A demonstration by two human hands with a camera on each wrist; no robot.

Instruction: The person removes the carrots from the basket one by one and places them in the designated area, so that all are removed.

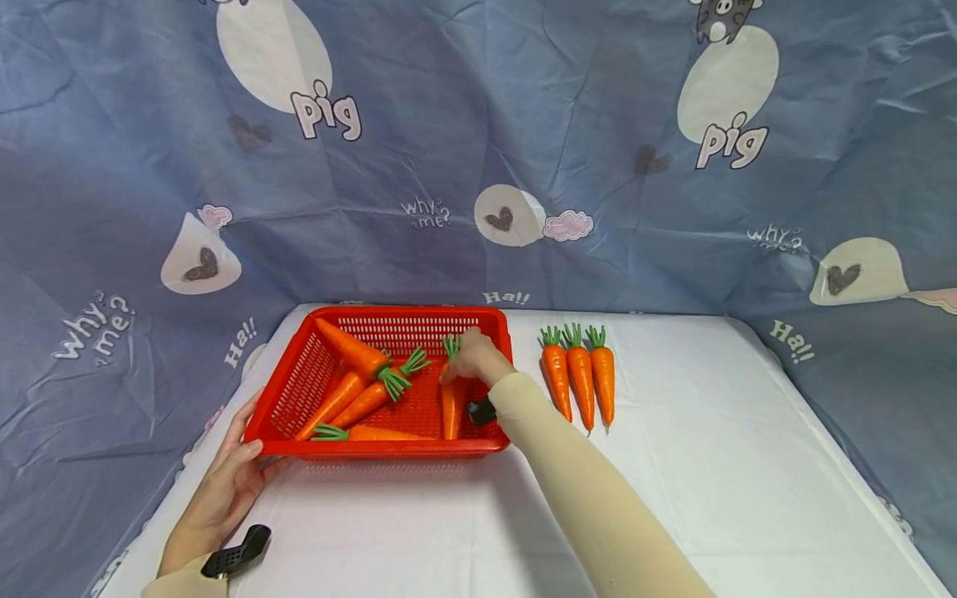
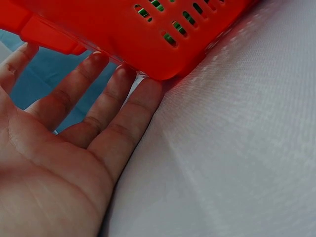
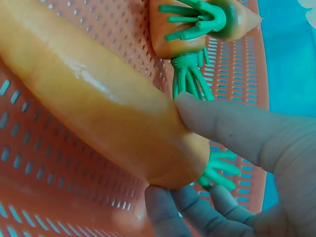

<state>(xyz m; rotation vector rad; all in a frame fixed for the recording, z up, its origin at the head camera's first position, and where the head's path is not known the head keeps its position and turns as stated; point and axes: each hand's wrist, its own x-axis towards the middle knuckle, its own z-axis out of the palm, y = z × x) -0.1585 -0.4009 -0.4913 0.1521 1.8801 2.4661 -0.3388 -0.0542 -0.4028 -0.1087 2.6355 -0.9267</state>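
The R hand (image 1: 477, 359) was inside the red basket (image 1: 389, 449), near its right wall, and had hold of one carrot (image 1: 452, 411) close to the green top (image 1: 452, 344). Acc. to the right wrist view, the thumb pressed one side of the thick end & the bent fingers met the other side, so the gap was only as wide as the carrot. Its body pointed toward the front wall; whether its tip touched the bottom, I couldn't tell.

Four other carrots (image 1: 370, 404) lay in the basket, at the left & along the front. Three more carrots (image 1: 581, 378) lay side by side on the white counter (image 1: 718, 465), right of the basket, w/ tops away from the person.

The L hand (image 1: 226, 492) was at the front left corner of the basket: thumb at the rim, the other fingers spread, almost straight, touching the outside. It prob. steadied the basket.

The step in hand was, imo, the handling of this single carrot; I couldn't say if it was being picked up or laid down. The next move called for a firm pinch & a lift over the rim, if a pick; otherwise for a gentle release, w/o knocking the neighbours.
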